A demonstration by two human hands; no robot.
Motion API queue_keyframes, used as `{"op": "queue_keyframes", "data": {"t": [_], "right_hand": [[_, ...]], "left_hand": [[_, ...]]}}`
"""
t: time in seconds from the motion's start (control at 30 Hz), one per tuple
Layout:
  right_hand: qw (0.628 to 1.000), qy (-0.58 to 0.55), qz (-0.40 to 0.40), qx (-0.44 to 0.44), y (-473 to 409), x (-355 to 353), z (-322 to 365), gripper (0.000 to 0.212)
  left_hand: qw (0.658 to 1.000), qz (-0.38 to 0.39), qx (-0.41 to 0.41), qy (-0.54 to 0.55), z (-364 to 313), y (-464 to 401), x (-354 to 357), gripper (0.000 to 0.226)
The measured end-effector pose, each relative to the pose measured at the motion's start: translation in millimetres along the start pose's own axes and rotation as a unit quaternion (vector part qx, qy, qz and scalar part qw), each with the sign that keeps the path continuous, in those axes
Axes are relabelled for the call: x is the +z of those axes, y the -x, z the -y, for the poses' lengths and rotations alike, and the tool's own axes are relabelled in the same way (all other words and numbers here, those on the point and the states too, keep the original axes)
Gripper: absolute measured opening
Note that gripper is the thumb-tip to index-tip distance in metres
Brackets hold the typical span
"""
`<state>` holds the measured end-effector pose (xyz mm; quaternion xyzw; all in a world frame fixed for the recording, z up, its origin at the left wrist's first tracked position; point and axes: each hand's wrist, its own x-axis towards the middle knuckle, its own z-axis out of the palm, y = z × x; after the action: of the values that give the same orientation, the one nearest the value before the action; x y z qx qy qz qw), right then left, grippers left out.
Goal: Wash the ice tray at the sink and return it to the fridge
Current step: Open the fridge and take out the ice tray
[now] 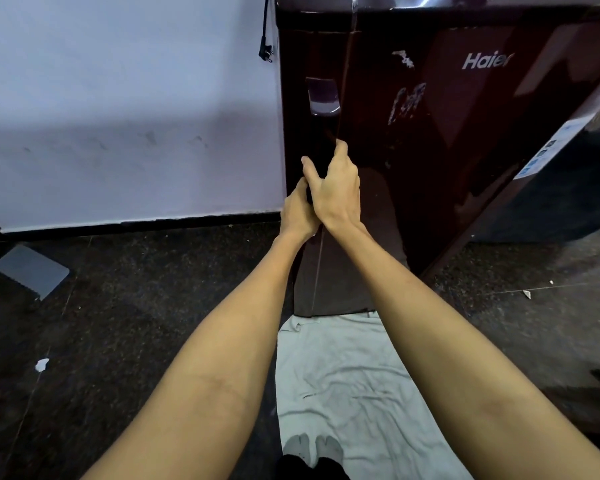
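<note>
Pale lilac wall (118, 98), dark speckled floor (118, 306), crumpled white cloth (343, 375), hanging black plug (266, 51)

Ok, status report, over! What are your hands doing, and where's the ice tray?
Both hands, left and right, gripping the fridge door edge. Door looks shut. Ice tray not in view. White cloth underfoot.

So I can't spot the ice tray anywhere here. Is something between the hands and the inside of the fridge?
Yes: the fridge door looks shut, blocking the way inside. Both the left hand and right hand grip its left edge below the handle recess. No ice tray is visible.
</note>
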<state>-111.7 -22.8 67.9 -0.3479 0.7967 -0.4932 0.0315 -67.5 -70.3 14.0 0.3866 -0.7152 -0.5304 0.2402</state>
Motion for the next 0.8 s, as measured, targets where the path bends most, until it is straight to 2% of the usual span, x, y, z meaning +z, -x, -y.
{"op": "queue_keyframes", "data": {"t": [0.07,0.13,0.2,0.3,0.43,0.5,0.63,0.7,0.8], "right_hand": [[1.0,0.007,0.0,0.003,0.5,-0.9,0.3,0.054],[1.0,0.008,-0.005,-0.001,5.0,-2.9,-0.2,0.051],[1.0,0.001,-0.007,-0.007,14.4,-8.0,-2.7,0.048],[1.0,-0.008,0.002,-0.02,34.4,-24.1,-9.3,0.048],[0.999,-0.018,0.013,-0.035,64.4,-52.5,-18.9,0.043],[0.999,-0.028,0.02,-0.042,80.6,-68.5,-23.8,0.041],[0.998,-0.047,0.013,-0.05,112.2,-100.3,-34.2,0.039],[0.997,-0.058,0.003,-0.046,128.5,-115.0,-38.6,0.037],[0.997,-0.067,-0.024,-0.035,151.1,-135.2,-45.0,0.038]], "left_hand": [[1.0,0.0,-0.013,0.028,0.9,1.0,-1.2,0.037],[1.0,0.0,-0.013,0.007,4.8,2.4,-1.4,0.042],[1.0,-0.008,-0.004,-0.017,10.0,10.8,-0.2,0.04],[0.996,-0.009,0.054,-0.066,21.6,34.1,3.4,0.034],[0.995,0.003,0.095,-0.031,27.8,81.1,7.3,0.029],[0.993,-0.017,0.115,-0.037,31.0,107.4,8.5,0.028],[0.984,-0.105,0.127,-0.069,41.2,153.5,10.9,0.026],[0.984,-0.122,0.11,-0.065,42.8,170.7,12.7,0.032],[0.991,-0.091,0.074,-0.058,46.9,185.1,16.6,0.054]]}}
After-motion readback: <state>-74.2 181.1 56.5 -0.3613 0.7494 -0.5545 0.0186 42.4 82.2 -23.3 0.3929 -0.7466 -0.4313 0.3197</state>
